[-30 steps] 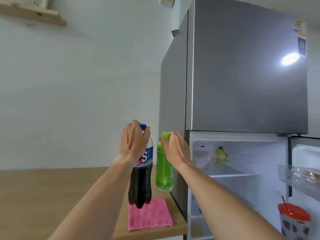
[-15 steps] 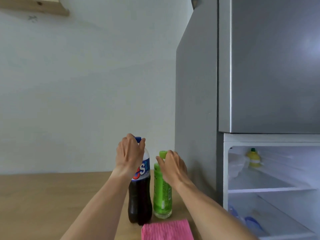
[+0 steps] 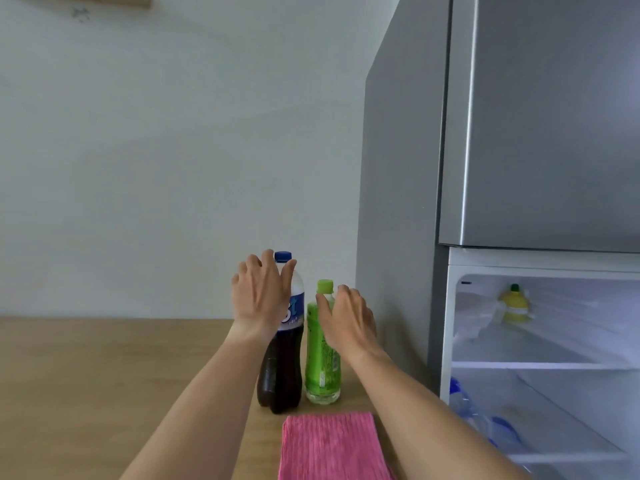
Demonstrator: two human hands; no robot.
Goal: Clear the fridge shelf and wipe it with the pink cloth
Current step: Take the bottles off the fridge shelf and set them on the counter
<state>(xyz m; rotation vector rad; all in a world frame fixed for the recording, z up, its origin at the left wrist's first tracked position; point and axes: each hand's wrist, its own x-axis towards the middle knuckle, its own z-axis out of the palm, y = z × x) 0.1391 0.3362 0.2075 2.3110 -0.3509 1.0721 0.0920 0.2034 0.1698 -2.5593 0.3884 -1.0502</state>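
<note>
A dark cola bottle (image 3: pixel 282 372) with a blue cap and a green bottle (image 3: pixel 322 368) stand upright side by side on the wooden counter (image 3: pixel 104 375). My left hand (image 3: pixel 261 296) is at the cola bottle's neck with its fingers spread, thumb resting on the bottle. My right hand (image 3: pixel 348 317) hovers by the green bottle's neck, fingers loose, thumb touching it. The pink cloth (image 3: pixel 332 448) lies flat just in front of the bottles. In the open fridge, the upper shelf (image 3: pixel 519 351) holds a small yellow bottle (image 3: pixel 515 304) at the back.
The grey fridge side (image 3: pixel 398 202) rises right beside the bottles, with the shut freezer door (image 3: pixel 554 116) above. Clear water bottles (image 3: pixel 464 400) lie on a lower fridge shelf. A white wall stands behind the counter.
Both bottles came down from mid-air and stand on the counter behind the cloth. My fingers have loosened from both necks. The view swung left and down.
</note>
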